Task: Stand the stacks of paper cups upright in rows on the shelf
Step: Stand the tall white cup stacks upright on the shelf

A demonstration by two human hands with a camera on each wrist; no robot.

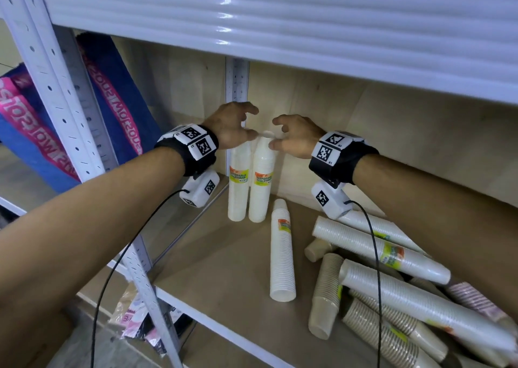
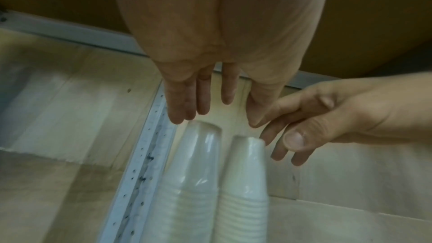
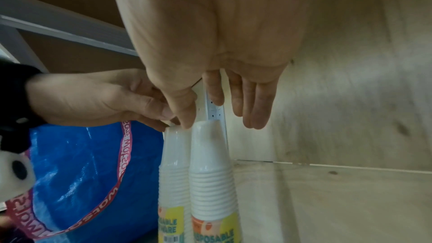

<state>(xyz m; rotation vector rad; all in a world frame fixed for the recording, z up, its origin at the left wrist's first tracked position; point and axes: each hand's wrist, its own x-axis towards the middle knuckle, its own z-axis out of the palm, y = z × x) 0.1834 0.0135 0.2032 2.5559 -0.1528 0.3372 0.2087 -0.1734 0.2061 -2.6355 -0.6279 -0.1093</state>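
Note:
Two wrapped stacks of white paper cups stand upright side by side in the shelf's back left corner, the left stack (image 1: 238, 194) (image 2: 194, 173) (image 3: 174, 169) and the right stack (image 1: 262, 196) (image 2: 243, 182) (image 3: 210, 169). My left hand (image 1: 244, 124) (image 2: 215, 114) hovers over the left stack's top with fingers straight. My right hand (image 1: 280, 132) (image 3: 219, 117) hovers over the right stack's top, also with loose fingers. Both thumbs touch the clear wrap at the tops. Neither hand grips a stack. A third white stack (image 1: 283, 252) lies on the shelf board in front.
A heap of white stacks (image 1: 378, 247) and brown stacks (image 1: 325, 292) lies at the shelf's right. A blue bag (image 1: 117, 93) (image 3: 77, 163) hangs left of the frame post (image 1: 56, 87). The upper shelf (image 1: 280, 17) sits low over my hands. A perforated post (image 1: 236, 79) stands behind the upright stacks.

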